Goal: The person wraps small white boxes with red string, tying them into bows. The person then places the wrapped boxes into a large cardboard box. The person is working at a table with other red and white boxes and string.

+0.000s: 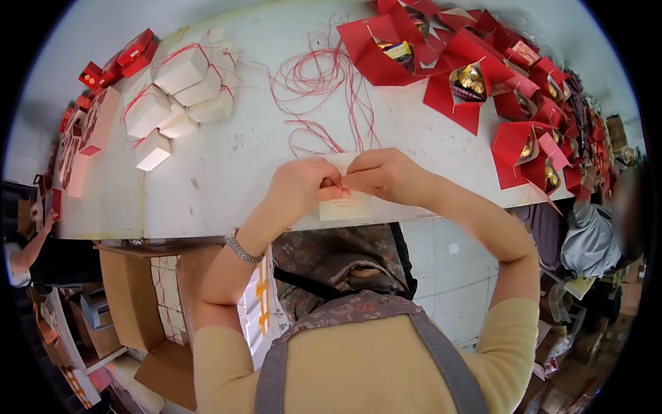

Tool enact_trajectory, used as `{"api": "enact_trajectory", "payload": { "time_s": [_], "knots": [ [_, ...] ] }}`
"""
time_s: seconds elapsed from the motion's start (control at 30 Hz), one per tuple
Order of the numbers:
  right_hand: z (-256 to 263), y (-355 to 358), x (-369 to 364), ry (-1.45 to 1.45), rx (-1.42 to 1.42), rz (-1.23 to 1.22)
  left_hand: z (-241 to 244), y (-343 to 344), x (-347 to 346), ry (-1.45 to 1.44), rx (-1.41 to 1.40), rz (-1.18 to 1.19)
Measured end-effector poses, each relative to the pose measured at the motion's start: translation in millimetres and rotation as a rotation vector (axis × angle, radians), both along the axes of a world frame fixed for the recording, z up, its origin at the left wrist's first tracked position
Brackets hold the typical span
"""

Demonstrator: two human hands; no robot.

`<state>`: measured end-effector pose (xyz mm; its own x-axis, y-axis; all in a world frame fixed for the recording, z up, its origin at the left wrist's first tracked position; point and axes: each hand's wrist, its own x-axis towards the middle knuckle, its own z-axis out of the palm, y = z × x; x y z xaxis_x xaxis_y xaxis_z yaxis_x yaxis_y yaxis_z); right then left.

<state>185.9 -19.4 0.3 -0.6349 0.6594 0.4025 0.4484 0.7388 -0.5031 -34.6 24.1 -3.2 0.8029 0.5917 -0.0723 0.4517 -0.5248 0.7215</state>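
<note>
A cream-white box (351, 209) with small printed writing lies at the table's front edge, under both my hands. Thin red string (342, 192) crosses its top. My left hand (305, 181) pinches the string between thumb and fingertips. From the other side, my right hand (385, 173) does the same, its fingertips almost touching the left ones. The exact crossing of the strands is partly hidden by my fingers. Beyond the box lies a loose tangle of long red strings (315, 77), with some strands trailing towards my hands.
White boxes (181, 72), several tied with red string, are stacked to the left. Pink boxes (101, 119) stand farther left. Open red gift boxes (468, 83) holding gold-wrapped sweets crowd the right. A cardboard carton (129, 300) is below the table; other people (592, 238) are at both sides.
</note>
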Motion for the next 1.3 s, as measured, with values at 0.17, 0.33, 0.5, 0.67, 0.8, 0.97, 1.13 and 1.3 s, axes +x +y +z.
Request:
{"api": "enact_trajectory", "payload": {
  "time_s": [0.17, 0.33, 0.5, 0.67, 0.8, 0.97, 1.13, 1.3],
  "knots": [
    [-13.1, -11.7, -9.6, -0.007, 0.228, -0.125, -1.9, -5.7, 0.2, -0.030, -0.198, 0.124],
    [-36.6, -22.8, -24.3, 0.249, 0.168, -0.313, -32.4, -11.8, -3.5, -0.195, -0.415, 0.273],
    [-44.3, -24.6, -23.5, 0.306, 0.107, -0.403, -7.9, -27.8, 5.9, -0.242, -0.249, 0.337],
    [-18.4, -38.3, -4.2, -0.059, 0.280, -0.544, 0.3, -18.6, -8.2, -0.115, 0.296, 0.257],
    [-15.1, -43.9, -6.0, -0.077, 0.190, -0.502, 25.9, -19.0, -5.9, 0.232, 0.355, 0.093],
    [-14.3, -45.2, -14.0, -0.091, 0.064, -0.457, 19.7, -23.9, -22.3, 0.259, 0.384, 0.088],
    [-1.9, -51.2, -44.9, -0.243, -0.044, -0.260, 33.5, -65.3, -93.7, 0.280, 0.628, 0.628],
    [24.5, -8.7, -95.5, -0.148, 0.125, -0.100, 15.4, -145.7, -215.8, 0.618, 0.509, 1.151]
  ]
}}
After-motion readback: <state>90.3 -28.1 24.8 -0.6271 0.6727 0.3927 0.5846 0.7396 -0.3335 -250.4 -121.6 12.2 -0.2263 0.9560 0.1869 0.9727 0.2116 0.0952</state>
